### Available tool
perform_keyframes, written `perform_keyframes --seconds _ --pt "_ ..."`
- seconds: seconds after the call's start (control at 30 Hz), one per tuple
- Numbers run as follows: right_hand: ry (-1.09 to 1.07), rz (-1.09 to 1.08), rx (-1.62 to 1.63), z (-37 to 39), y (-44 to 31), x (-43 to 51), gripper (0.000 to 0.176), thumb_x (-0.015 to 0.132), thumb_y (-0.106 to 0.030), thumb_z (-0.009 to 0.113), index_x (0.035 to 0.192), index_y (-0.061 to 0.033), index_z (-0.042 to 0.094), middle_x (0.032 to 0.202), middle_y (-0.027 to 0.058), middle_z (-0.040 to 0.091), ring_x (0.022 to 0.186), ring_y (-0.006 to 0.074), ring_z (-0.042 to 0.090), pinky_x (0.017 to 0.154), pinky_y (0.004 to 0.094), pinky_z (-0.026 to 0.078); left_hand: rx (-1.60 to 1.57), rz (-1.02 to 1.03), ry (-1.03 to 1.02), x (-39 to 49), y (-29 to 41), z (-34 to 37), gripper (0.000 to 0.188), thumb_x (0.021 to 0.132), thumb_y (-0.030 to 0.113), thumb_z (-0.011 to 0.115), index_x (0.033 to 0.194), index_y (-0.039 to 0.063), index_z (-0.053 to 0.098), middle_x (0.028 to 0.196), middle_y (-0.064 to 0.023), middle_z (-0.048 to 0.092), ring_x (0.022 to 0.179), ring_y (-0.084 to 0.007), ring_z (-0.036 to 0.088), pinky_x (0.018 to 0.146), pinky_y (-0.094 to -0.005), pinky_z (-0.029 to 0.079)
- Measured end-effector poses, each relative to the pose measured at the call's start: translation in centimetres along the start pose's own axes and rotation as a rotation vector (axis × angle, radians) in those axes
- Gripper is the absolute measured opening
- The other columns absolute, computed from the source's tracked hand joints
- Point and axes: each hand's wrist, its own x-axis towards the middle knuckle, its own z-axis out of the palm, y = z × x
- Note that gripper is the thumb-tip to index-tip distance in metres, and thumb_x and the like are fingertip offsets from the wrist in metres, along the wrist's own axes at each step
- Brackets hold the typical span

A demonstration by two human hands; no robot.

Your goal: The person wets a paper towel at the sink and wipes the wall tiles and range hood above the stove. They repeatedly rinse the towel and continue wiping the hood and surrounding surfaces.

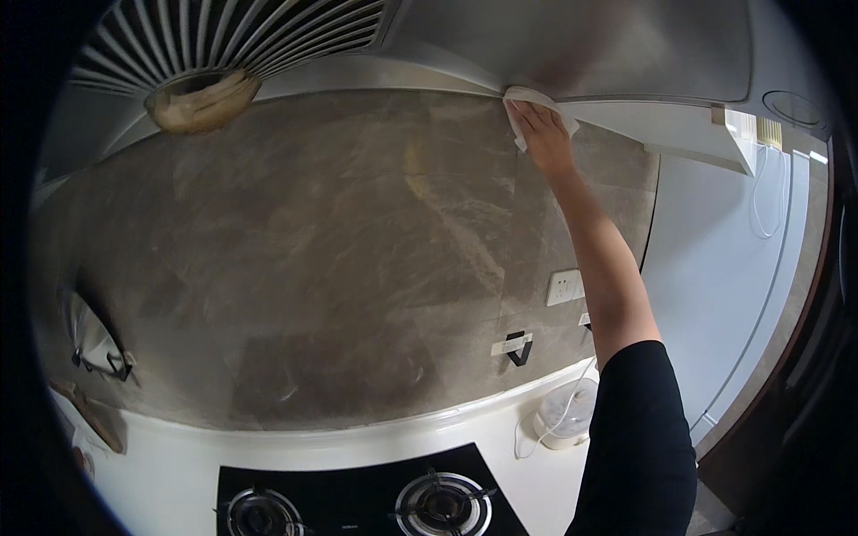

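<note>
My right hand presses a white cloth or paper wipe flat where the brown tiled wall meets the lower edge of the metal range hood. The fingers lie spread over the wipe, and its edges stick out around them. From the lower right the arm, in a black short sleeve, stretches up across the wall. The hood's slatted grille is at the upper left, with a yellowish oil cup hanging below it. My left hand is out of view.
Below the wall, a white countertop carries a black gas hob with two burners. A clear-lidded small appliance with a white cord stands beside my arm. Wall sockets and a black hook are nearby. A pale refrigerator-like panel stands right.
</note>
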Motion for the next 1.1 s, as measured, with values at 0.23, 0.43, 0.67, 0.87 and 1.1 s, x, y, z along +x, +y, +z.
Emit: perform_keyframes --seconds 0.23,0.43,0.67,0.87,1.1 --pt "0.28 0.377 0.479 0.3 -1.7 -2.9 0.053 0.079 0.003 0.043 0.131 -0.0088 0.046 0.123 0.0097 0.052 0.113 0.0257 0.048 0.093 0.0391 0.042 -0.069 -0.019 -0.053 4.5 -1.2 -2.0 0.048 0.08 0.008 0.05 0.125 -0.006 0.04 0.12 -0.021 0.054 0.105 -0.0266 0.056 0.089 -0.035 0.046" --pt "0.626 1.382 1.875 -3.0 -2.3 1.7 0.027 0.084 0.002 0.038 0.107 0.0018 0.052 0.104 0.0124 0.054 0.095 0.0258 0.054 0.087 0.0391 0.046 -0.098 -0.074 -0.106 5.6 -1.5 -2.1 0.049 0.08 0.008 0.052 0.126 -0.005 0.04 0.122 -0.0206 0.052 0.107 -0.0256 0.055 0.09 -0.0335 0.045" --pt "0.706 1.752 1.927 -2.6 -2.0 8.3 0.021 0.084 0.001 0.039 0.102 -0.0059 0.046 0.102 0.0098 0.05 0.092 0.024 0.053 0.083 0.041 0.047 -0.15 -0.079 -0.112 4.4 -2.0 -2.4 0.05 0.08 0.009 0.052 0.126 -0.005 0.04 0.123 -0.0205 0.052 0.106 -0.0246 0.055 0.091 -0.0326 0.044" --pt "0.212 1.877 1.558 1.4 -2.8 10.4 0.029 0.085 -0.02 0.046 0.112 -0.0137 0.056 0.114 0.0005 0.057 0.103 0.0175 0.053 0.074 0.0323 0.046 -0.102 -0.069 -0.099 3.1 -1.5 -3.2 0.049 0.081 0.009 0.051 0.126 -0.005 0.04 0.123 -0.0209 0.052 0.106 -0.0246 0.055 0.091 -0.0321 0.044" --pt "-0.879 0.571 0.011 2.6 -5.5 14.0 0.043 0.075 -0.033 0.065 0.115 -0.016 0.062 0.121 0.0018 0.058 0.109 0.0198 0.057 0.078 0.0341 0.051 -0.08 -0.022 -0.116 1.7 -0.6 -5.3 0.048 0.081 0.01 0.051 0.126 -0.005 0.04 0.123 -0.0215 0.052 0.107 -0.0248 0.055 0.092 -0.0316 0.043"
